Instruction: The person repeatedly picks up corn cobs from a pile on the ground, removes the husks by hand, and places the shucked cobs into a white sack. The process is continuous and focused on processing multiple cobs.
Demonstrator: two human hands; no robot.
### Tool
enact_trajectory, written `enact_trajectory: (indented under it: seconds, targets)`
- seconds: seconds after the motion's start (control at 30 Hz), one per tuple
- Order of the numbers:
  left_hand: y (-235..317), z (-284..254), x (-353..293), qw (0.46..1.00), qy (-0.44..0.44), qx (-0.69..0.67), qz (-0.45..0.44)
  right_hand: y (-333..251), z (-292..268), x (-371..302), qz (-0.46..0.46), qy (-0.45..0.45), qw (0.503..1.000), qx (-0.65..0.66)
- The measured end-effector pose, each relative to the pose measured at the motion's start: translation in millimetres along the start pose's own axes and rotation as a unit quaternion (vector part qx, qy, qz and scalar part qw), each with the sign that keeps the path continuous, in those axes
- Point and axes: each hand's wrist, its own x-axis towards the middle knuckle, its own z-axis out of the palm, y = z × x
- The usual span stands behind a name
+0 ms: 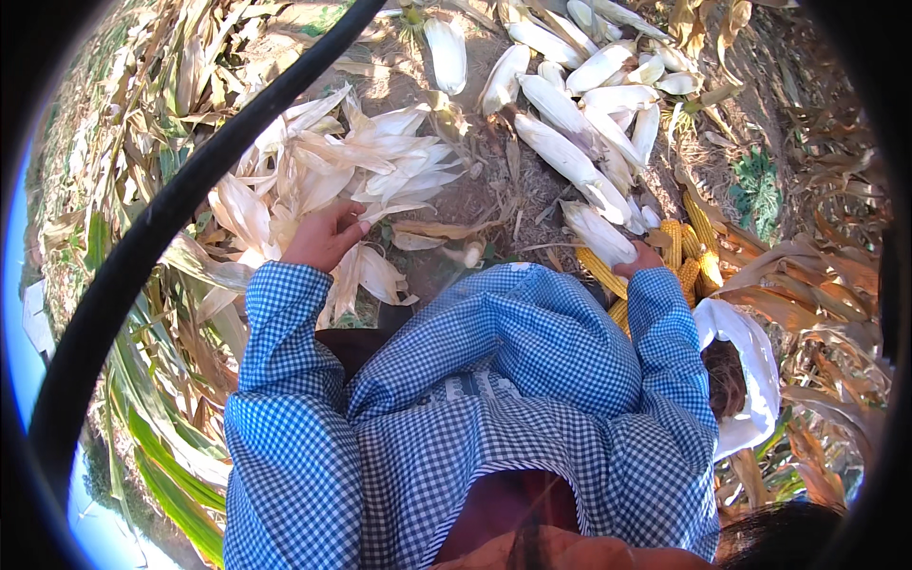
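My left hand (326, 236) is at the near edge of a heap of pale, stripped corn husks (323, 166). Its thumb and forefinger are a little apart, and no ear shows in it. On the other side, my right hand (642, 259) grips the near end of an ear of corn in its whitish husk (598, 231). Beside and under that hand lie several bare yellow corn cobs (701, 223). My right fingers are partly hidden by the ear and the sleeve.
Several husk-covered ears (570, 161) are piled on the soil ahead, and a lone one (446, 55) lies farther left. A white sack (750, 380) stands open by my right arm. Dry stalks (180, 85) flank both sides. A dark curved bar (171, 214) crosses the left foreground.
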Motion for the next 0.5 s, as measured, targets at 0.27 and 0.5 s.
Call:
enact_trajectory:
  seconds: [0.27, 0.5]
  targets:
    - [75.8, 35.6, -16.6, 0.971, -0.111, -0.072, 0.198, -95.8, -50.9, -142.4, -0.226, 0.065, 0.931, 0.279]
    - [137.5, 74.3, -42.1, 0.796, -0.077, -0.555, 0.23, -217.3, -14.7, -189.5, -0.438, -0.041, 0.814, 0.379]
